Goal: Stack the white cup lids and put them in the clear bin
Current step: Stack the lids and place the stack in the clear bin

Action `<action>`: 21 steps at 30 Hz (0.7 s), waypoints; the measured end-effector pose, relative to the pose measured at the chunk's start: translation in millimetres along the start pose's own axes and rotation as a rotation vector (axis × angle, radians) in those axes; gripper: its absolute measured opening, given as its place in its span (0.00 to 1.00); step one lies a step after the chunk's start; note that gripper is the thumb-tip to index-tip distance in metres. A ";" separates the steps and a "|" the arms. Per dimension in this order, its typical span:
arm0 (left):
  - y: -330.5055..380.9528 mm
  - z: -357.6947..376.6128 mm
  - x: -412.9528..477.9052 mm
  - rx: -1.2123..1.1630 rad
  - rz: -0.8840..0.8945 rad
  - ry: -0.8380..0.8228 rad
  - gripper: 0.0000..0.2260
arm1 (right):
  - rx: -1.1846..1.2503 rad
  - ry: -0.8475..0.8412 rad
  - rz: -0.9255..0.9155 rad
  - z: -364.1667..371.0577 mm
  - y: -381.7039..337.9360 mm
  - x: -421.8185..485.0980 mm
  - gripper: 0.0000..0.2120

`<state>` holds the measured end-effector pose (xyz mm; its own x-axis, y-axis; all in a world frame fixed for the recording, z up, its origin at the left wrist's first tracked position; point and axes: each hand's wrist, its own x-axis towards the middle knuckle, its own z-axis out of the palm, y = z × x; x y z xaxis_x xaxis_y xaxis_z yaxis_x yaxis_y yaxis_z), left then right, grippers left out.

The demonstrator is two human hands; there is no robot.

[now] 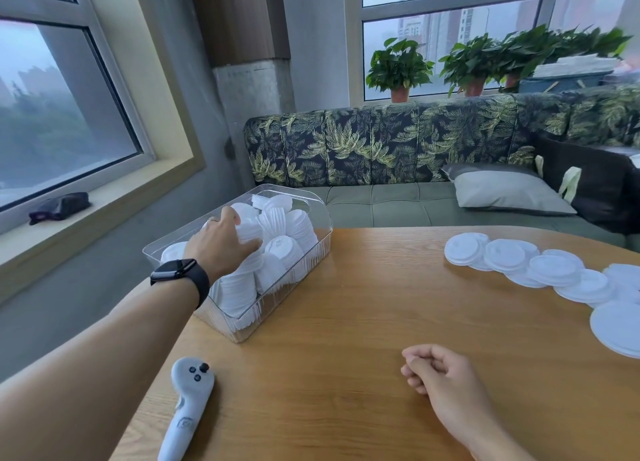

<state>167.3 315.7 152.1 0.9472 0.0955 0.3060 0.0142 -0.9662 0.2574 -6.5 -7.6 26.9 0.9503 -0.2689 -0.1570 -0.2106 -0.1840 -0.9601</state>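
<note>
Left hand in our bin, fingers wrapped round a lid stack.
Right hand rests curled on the table.

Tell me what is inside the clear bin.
The clear bin holds stacks of white lids; the left hand grips one stack and covers the lids beneath it.

Bin left, loose lids right.

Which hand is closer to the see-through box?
Left. The left hand is inside the clear bin, resting on a stack of lids. The right hand lies curled on the table, well apart.
</note>
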 end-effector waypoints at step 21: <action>114.4 64.6 -115.8 -0.401 0.324 0.084 0.09 | 0.014 0.076 -0.039 -11.7 13.1 11.9 0.08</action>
<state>79.9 178.7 86.9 0.8534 -0.1579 0.4968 -0.4147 -0.7832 0.4634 -0.7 -24.3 15.2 0.9375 -0.3325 -0.1022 -0.1703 -0.1827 -0.9683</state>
